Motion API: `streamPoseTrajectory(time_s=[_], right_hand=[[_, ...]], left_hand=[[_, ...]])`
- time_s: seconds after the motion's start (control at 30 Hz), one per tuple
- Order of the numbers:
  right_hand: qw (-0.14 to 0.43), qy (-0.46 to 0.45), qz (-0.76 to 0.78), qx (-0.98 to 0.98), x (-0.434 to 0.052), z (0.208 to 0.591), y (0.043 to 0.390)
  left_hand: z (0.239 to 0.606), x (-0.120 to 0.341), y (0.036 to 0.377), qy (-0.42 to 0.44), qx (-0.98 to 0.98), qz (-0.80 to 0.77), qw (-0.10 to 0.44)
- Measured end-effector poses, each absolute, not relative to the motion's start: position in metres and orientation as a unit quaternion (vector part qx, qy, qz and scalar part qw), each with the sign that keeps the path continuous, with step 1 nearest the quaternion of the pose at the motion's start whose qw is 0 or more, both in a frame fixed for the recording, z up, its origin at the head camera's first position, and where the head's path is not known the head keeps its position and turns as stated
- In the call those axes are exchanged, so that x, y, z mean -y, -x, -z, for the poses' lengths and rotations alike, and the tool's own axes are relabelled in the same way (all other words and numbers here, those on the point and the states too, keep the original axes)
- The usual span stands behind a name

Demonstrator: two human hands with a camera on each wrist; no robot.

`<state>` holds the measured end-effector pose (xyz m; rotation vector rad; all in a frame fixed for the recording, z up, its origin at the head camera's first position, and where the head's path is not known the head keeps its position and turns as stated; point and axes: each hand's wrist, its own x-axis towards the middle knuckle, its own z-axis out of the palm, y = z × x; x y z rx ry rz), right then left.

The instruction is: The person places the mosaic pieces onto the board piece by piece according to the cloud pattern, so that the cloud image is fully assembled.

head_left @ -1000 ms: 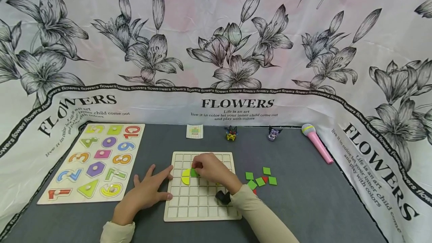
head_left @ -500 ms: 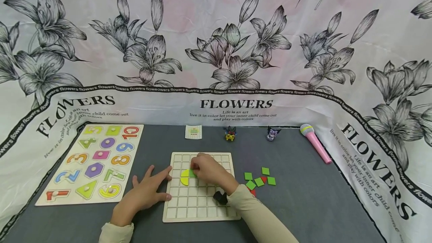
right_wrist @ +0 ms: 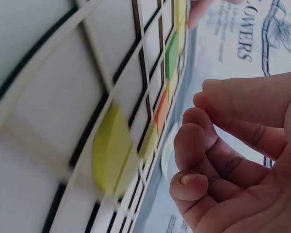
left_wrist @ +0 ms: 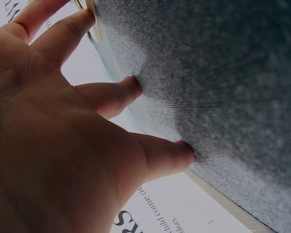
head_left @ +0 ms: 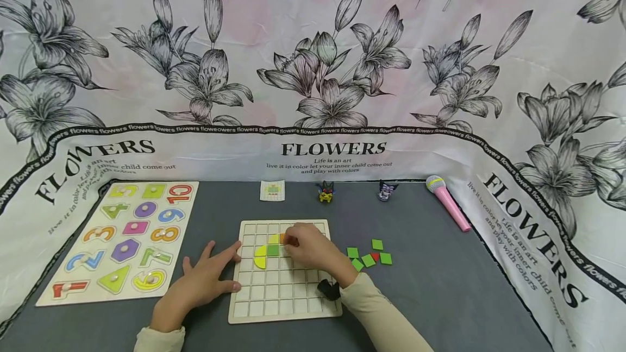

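Now we see our left hand (head_left: 202, 286) lying flat with released fingers on the gray desk (head_left: 440, 287), touching the grid board (head_left: 281, 308). Our right hand (head_left: 313, 249) curls over the board, grasping nothing. Just beside it sit yellow (head_left: 260, 257), green (head_left: 273, 250) and orange pieces (right_wrist: 161, 112).
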<state>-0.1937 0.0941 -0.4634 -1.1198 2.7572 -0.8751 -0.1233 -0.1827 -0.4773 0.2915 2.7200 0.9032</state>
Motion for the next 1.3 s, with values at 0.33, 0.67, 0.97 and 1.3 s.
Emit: streamPoseTrajectory(time_s=[0.33,0.67,0.97,1.3], right_hand=[[0.008,0.308,0.332,-0.892,-0.145,0.458,0.184],[-0.014,0.240,0.311,-0.920,-0.201,0.465,0.177],[0.016,0.226,0.260,-0.939,-0.235,0.470,0.175],[0.006,0.210,0.262,-0.942,-0.234,0.482,0.169]], left_hand=[[0.478,0.183,0.122,-0.104,-0.934,-0.318,0.126],[0.475,0.182,0.122,-0.101,-0.935,-0.312,0.132],[0.475,0.181,0.124,-0.100,-0.936,-0.311,0.129],[0.478,0.182,0.123,-0.102,-0.936,-0.311,0.129]])
